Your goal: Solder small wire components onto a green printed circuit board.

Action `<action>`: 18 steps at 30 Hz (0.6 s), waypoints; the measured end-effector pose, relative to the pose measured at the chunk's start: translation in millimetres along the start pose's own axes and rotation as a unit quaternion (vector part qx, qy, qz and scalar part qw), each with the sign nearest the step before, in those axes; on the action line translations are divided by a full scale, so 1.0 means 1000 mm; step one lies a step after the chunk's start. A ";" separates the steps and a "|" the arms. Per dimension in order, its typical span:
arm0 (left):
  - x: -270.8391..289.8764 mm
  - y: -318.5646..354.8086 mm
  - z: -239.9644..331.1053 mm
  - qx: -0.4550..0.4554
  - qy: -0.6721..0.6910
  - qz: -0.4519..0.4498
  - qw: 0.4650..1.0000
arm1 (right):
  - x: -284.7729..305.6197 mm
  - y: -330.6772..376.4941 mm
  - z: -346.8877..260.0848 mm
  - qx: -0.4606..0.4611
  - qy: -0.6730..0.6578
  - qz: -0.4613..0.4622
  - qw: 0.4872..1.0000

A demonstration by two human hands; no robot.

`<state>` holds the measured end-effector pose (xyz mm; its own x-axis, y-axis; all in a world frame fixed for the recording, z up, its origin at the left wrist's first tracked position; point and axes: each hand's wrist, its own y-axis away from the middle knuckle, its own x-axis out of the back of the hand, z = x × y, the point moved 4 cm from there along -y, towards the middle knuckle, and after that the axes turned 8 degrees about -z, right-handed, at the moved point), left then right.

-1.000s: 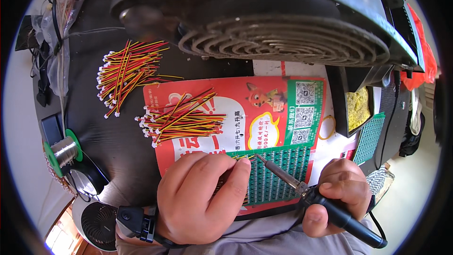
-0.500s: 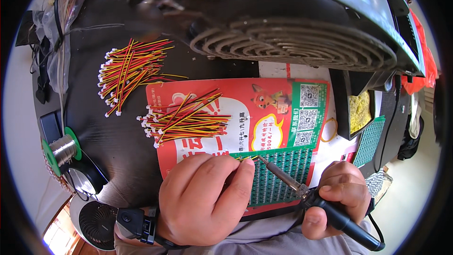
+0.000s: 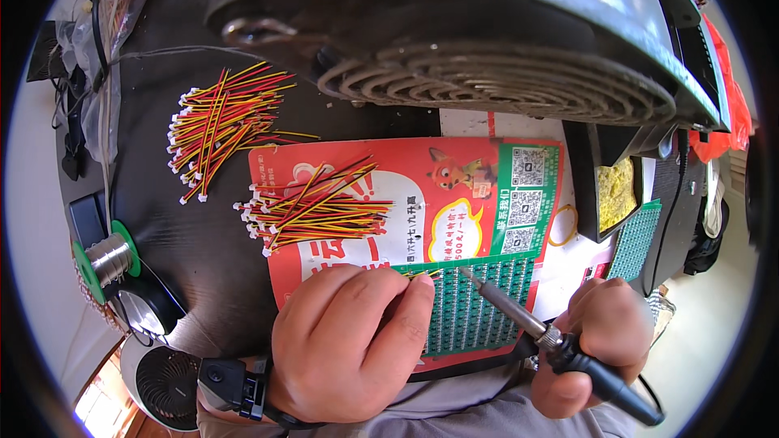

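My left hand (image 3: 349,341) rests on a green circuit-board panel (image 3: 479,308) and pinches the end of a thin yellow and red wire lead (image 3: 420,274) between thumb and fingers. My right hand (image 3: 604,349) grips a soldering iron (image 3: 552,337) by its black handle. The iron's metal tip points up and left, ending just right of the wire's end over the panel. The panel lies on a red printed sheet (image 3: 454,186).
Two bundles of red, yellow and black wire leads lie on the sheet (image 3: 316,211) and on the dark table (image 3: 223,126). A solder spool (image 3: 109,259) and small fan (image 3: 166,377) sit at left. A large black fan housing (image 3: 487,57) fills the top. A tray with yellow sponge (image 3: 617,195) stands right.
The view has shifted slightly. My left hand has edged right, bringing the wire end nearer the iron's tip. My right hand holds the iron much as before.
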<state>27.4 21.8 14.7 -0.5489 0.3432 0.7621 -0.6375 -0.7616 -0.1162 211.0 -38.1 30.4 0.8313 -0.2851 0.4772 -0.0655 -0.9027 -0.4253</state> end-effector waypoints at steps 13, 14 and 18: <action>-0.003 0.003 0.009 -0.010 -0.035 0.028 0.999 | 0.003 -0.006 -0.003 -0.053 -0.007 -0.098 0.994; -0.003 0.004 0.007 -0.013 -0.028 0.023 0.999 | 0.001 -0.007 -0.003 -0.048 -0.002 -0.093 0.994; -0.004 0.005 0.003 -0.024 -0.014 0.017 0.999 | -0.005 -0.007 -0.004 -0.038 0.015 -0.059 0.997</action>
<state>28.3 15.3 13.3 -0.5557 0.3024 0.7745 -0.6442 -0.7455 -0.1711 205.2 -31.2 34.0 0.8190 -0.1838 0.5435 -0.0108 -0.9521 -0.3057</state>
